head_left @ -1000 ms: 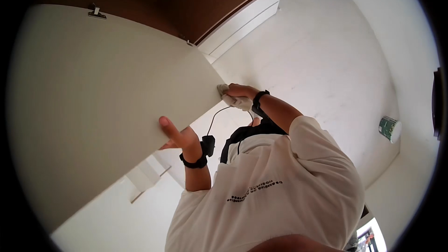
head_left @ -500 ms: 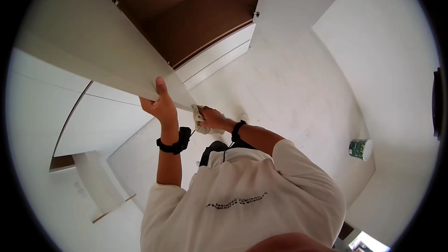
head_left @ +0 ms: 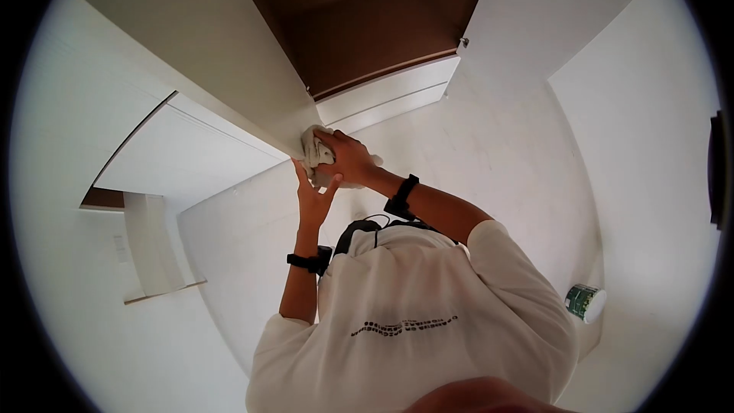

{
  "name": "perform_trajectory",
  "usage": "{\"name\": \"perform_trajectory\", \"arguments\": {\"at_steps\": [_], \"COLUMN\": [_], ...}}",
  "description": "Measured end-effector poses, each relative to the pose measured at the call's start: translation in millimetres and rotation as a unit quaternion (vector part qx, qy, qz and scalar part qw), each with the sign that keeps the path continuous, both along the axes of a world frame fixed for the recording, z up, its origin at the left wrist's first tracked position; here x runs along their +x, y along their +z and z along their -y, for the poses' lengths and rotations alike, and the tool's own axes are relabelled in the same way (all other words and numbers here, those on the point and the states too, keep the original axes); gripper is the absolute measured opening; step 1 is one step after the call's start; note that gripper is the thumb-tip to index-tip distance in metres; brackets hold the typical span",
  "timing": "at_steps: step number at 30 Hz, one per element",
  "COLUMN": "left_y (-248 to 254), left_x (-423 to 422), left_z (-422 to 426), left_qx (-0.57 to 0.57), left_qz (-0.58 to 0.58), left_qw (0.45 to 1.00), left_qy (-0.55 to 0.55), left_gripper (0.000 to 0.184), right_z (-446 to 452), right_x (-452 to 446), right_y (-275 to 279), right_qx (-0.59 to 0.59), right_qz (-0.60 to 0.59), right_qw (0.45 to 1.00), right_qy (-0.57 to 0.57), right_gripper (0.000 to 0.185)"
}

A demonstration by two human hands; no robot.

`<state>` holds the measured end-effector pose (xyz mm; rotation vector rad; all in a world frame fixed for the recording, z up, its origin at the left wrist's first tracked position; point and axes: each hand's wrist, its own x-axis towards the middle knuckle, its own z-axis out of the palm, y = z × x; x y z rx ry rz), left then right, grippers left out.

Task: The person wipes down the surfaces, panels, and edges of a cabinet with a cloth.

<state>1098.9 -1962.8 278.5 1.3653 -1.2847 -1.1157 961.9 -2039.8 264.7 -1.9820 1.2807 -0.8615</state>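
Observation:
My right hand (head_left: pixel 350 159) is closed on a crumpled pale cloth (head_left: pixel 312 147), pressing it to the end of an open white cabinet door (head_left: pixel 206 69). Just below is my left hand (head_left: pixel 312 203), its thumb apart from its fingers. The fingertips of that hand reach up beside the door's corner; whether they touch the door or the cloth I cannot tell. Part of the cloth hangs out behind my right hand. Each wrist wears a black band.
Brown shelving shows inside the open cabinet (head_left: pixel 367 38), above white drawer fronts (head_left: pixel 390 95). A second door (head_left: pixel 527 8) stands at its right. A green and white bucket (head_left: pixel 586 304) sits on the pale floor (head_left: pixel 489 160) by the right wall. White panels (head_left: pixel 191 138) fill the left.
My left hand has come off the door's edge, moving right and down toward the door's corner. My right hand and the cloth have moved up onto that corner. The view has shifted.

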Motion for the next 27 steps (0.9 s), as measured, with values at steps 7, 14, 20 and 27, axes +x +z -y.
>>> {"name": "perform_trajectory", "arguments": {"at_steps": [7,14,20,27], "left_y": [36,106,60,33], "left_x": [51,128,95,68], "left_z": [-5,58,74,80], "left_qx": [0.007,-0.289,-0.254,-0.182], "left_qz": [0.009,0.036,0.04,0.065], "left_qw": [0.994,0.956,0.962,0.98], "left_qy": [-0.112,0.038,0.096,-0.045], "left_gripper": [0.087,0.056,0.058,0.054], "right_z": [-25,-11,0,35], "right_x": [19,16,22,40], "right_y": [51,140,35,-13], "right_qx": [0.003,-0.161,-0.001,0.2], "right_qz": [0.221,0.137,0.136,0.366], "right_qw": [0.974,0.974,0.991,0.907], "right_qy": [0.055,0.08,0.008,0.059], "right_gripper": [0.08,0.068,0.04,0.05]}}
